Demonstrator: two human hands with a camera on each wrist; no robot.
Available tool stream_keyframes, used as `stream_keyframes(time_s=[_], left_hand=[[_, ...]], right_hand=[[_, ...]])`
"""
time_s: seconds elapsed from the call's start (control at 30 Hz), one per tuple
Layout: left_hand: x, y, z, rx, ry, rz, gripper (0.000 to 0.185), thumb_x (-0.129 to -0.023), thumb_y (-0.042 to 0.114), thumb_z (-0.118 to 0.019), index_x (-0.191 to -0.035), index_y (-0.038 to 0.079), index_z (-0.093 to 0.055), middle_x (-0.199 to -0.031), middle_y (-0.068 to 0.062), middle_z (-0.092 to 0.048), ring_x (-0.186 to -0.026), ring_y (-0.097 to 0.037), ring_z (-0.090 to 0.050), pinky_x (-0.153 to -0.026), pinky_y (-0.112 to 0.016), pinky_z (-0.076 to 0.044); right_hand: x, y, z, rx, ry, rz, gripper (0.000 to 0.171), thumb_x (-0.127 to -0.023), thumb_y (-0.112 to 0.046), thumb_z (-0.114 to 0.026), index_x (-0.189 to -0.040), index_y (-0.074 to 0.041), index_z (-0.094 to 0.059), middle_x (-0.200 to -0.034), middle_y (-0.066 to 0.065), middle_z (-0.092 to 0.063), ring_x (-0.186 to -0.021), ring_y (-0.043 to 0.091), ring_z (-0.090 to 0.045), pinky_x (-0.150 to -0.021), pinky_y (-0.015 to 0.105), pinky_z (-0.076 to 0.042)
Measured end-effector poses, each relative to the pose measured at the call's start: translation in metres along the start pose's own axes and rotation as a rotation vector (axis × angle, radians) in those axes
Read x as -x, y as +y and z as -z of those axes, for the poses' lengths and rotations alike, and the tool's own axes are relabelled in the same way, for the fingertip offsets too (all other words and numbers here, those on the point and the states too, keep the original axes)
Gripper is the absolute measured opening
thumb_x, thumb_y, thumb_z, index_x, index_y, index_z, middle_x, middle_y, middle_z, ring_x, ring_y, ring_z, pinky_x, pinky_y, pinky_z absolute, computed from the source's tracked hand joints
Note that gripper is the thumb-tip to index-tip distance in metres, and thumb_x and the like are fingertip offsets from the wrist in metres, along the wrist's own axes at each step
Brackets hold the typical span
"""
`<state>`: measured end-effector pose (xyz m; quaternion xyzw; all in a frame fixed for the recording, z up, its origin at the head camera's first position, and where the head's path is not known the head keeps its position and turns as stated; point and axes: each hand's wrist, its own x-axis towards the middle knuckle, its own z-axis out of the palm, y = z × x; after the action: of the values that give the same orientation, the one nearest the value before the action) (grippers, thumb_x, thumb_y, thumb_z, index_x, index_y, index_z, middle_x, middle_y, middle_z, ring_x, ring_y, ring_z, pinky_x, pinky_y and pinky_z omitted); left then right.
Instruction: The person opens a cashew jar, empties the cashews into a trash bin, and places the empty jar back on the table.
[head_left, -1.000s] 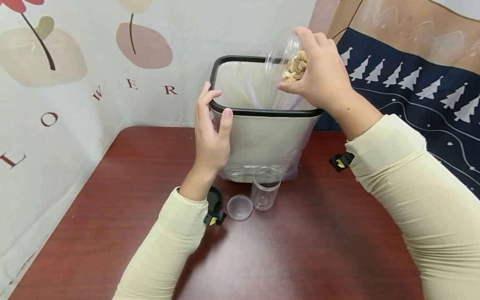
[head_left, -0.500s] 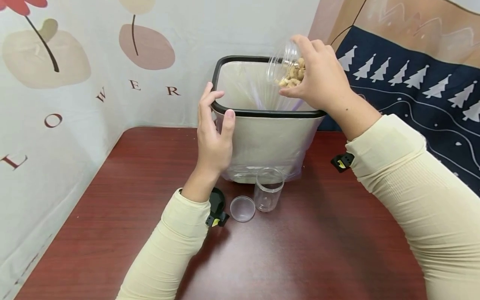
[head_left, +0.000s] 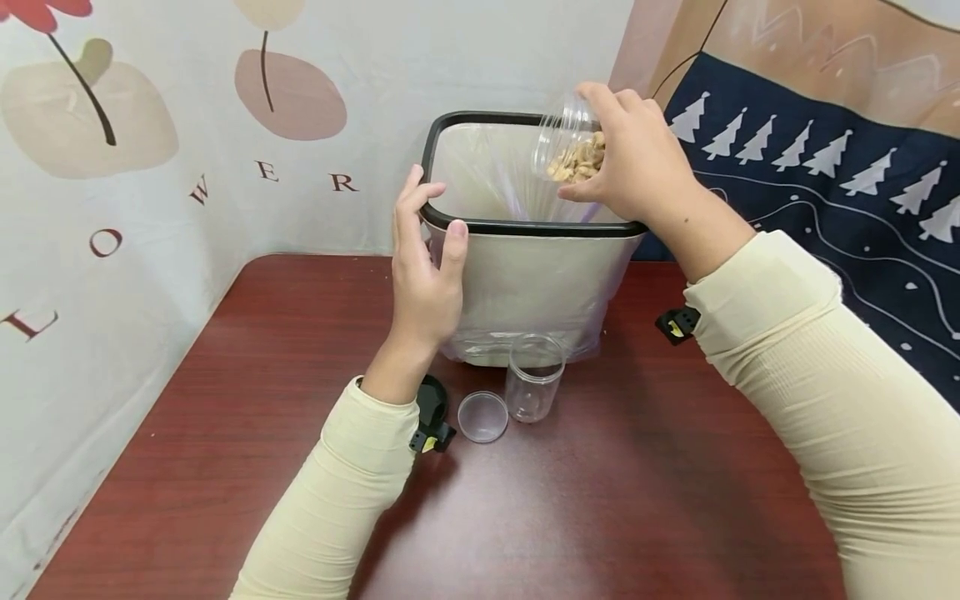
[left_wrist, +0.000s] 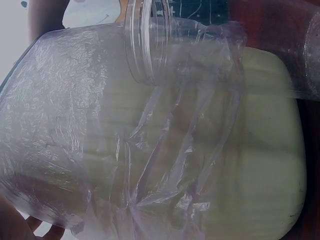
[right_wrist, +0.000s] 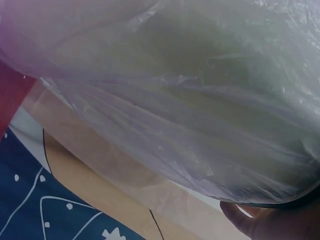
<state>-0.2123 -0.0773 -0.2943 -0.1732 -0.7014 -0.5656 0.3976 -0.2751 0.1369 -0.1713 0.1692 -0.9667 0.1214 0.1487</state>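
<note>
Over the mouth of a pale trash can (head_left: 540, 279) with a black rim, my right hand (head_left: 647, 158) grips a see-through plastic jar (head_left: 557, 125). It lies tilted on its side, mouth to the left, and cashews (head_left: 576, 160) have gathered along its lower wall toward the opening. My left hand (head_left: 426, 279) holds the can's front left corner, thumb on the front wall and fingers along the rim. A plastic bag (left_wrist: 160, 150) lines the can and folds down over its outside. The bottom of the can's inside is hidden.
A second see-through jar (head_left: 532, 396) stands upright close to the can's front. Beside it a round clear lid (head_left: 483, 417) lies flat on the red-brown table (head_left: 585, 517). A printed cloth (head_left: 330, 217) hangs behind the can, with a dark blue tree-patterned one (head_left: 795, 192) at right.
My right hand has lowered the jar slightly toward the can and tilted it further; the cashews have slid toward its mouth. My left hand has stayed on the can.
</note>
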Motion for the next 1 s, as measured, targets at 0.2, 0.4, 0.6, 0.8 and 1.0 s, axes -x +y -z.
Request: stream_keyframes(time_s=[0.2,0.4,0.6,0.8,1.0], left_hand=[[-0.0002,0.0,-0.0001,0.003,0.003,-0.011,0.048,-0.096,0.033,-0.05,-0.134,0.004,-0.048,-0.158,-0.015,-0.034,-0.149,-0.01,-0.031,-0.111,-0.035,-0.036],[-0.0001,0.0,0.0005,0.002,-0.002,-0.005,0.048,-0.096,0.032,-0.05,-0.135,0.004,-0.048,-0.159,-0.016,-0.034,-0.149,-0.011,-0.03,-0.112,-0.036,-0.036],[-0.0002,0.0003,0.0007,0.007,0.001,-0.006,0.048,-0.096,0.033,-0.05,-0.134,0.004,-0.048,-0.159,-0.015,-0.034,-0.149,-0.01,-0.03,-0.112,-0.035,-0.036],[-0.0007,0.0,0.0005,0.0,0.01,-0.029,0.047,-0.096,0.032,-0.051,-0.133,0.003,-0.049,-0.157,-0.017,-0.036,-0.149,-0.011,-0.03,-0.118,-0.033,-0.029],[-0.001,-0.0005,0.0005,-0.008,0.013,-0.039,0.047,-0.095,0.032,-0.051,-0.133,0.003,-0.049,-0.157,-0.018,-0.036,-0.149,-0.012,-0.03,-0.119,-0.033,-0.027]], right_hand=[[0.0007,-0.0012,-0.0002,0.032,-0.016,0.021,0.1,-0.079,-0.036,-0.083,-0.158,-0.021,-0.023,-0.152,0.023,-0.038,-0.14,0.042,-0.034,-0.11,0.06,-0.036],[0.0009,-0.0016,-0.0005,0.059,-0.02,0.058,0.1,-0.078,-0.034,-0.084,-0.158,-0.021,-0.024,-0.15,0.024,-0.04,-0.139,0.044,-0.035,-0.11,0.061,-0.035],[0.0013,-0.0026,0.0002,0.079,-0.019,0.074,0.099,-0.079,-0.031,-0.084,-0.157,-0.021,-0.026,-0.151,0.023,-0.04,-0.141,0.043,-0.034,-0.111,0.062,-0.033],[0.0019,-0.0033,-0.0001,0.096,-0.011,0.096,0.098,-0.078,-0.029,-0.085,-0.157,-0.021,-0.027,-0.152,0.022,-0.039,-0.142,0.044,-0.032,-0.112,0.063,-0.032],[0.0017,-0.0027,-0.0009,0.11,0.0,0.115,0.098,-0.077,-0.028,-0.086,-0.157,-0.02,-0.029,-0.151,0.022,-0.04,-0.142,0.045,-0.033,-0.113,0.062,-0.031]])
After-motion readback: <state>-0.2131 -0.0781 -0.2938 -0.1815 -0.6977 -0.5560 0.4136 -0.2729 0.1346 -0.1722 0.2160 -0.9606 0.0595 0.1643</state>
